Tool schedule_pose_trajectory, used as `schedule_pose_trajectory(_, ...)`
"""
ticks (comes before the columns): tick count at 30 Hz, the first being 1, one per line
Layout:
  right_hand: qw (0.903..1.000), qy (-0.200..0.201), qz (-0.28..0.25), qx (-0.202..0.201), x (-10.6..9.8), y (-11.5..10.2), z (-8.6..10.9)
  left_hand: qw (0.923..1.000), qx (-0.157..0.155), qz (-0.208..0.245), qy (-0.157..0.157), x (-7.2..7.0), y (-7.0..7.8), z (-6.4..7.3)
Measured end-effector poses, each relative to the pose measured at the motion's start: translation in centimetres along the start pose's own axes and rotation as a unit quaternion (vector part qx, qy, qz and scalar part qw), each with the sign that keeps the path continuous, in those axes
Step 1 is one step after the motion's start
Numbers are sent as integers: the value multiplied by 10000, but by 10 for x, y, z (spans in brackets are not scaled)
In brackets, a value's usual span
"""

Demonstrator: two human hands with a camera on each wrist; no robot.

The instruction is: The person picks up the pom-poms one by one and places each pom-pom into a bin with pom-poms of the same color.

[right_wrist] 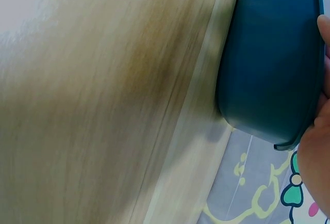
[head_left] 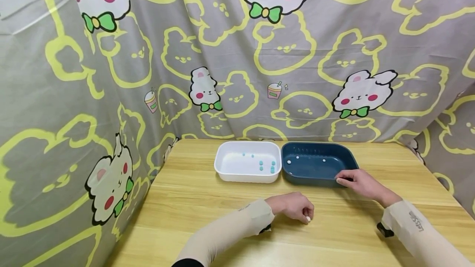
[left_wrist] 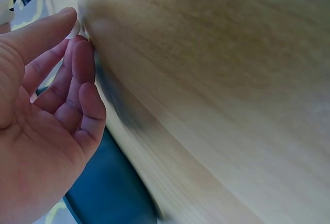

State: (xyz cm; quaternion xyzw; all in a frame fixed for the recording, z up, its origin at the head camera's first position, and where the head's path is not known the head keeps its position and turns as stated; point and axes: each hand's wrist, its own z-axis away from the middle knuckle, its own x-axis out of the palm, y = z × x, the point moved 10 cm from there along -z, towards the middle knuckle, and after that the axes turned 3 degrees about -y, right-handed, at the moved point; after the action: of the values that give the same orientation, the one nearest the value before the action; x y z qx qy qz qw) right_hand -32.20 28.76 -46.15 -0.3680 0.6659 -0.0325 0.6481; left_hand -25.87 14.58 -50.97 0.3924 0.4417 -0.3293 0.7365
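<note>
In the head view my left hand (head_left: 295,206) is low over the wooden table, pinching a small white ball (head_left: 308,218) between thumb and fingertip. The left wrist view shows this ball (left_wrist: 76,29) partly hidden by the thumb, the other fingers loosely bent. At the front right corner of a dark blue basin (head_left: 315,181), my right hand (head_left: 360,182) holds the rim, thumb outside and fingers over the edge. Several small white balls (head_left: 289,162) lie scattered inside that basin. In the right wrist view only part of the hand (right_wrist: 318,146) shows, beside the basin wall (right_wrist: 273,64).
Left of the blue basin, nearly touching it, stands a white basin (head_left: 246,178) with several small teal pieces (head_left: 261,162) in it. Both are near the back of the wooden table (head_left: 185,201). A patterned curtain (head_left: 230,52) hangs behind and along the left side.
</note>
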Motion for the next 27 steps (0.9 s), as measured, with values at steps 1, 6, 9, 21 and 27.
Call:
schedule_pose_trajectory(1,10000,-13,-3,-14,0,0,0,10000,6,7,4,0,0,1)
schedule_pose_trajectory(6,10000,-29,-37,-47,-1,-2,-1,10000,-8,47,33,0,-2,2)
schedule_pose_trajectory(9,10000,-40,-47,-18,-1,-2,-1,9999,-39,87,48,-1,-4,2)
schedule_pose_trajectory(21,9999,-102,-66,-24,-2,-6,0,9992,78,348,151,-11,-3,6)
schedule_pose_trajectory(27,9999,-81,-48,-45,-1,-6,0,9990,74,409,182,-16,-3,7)
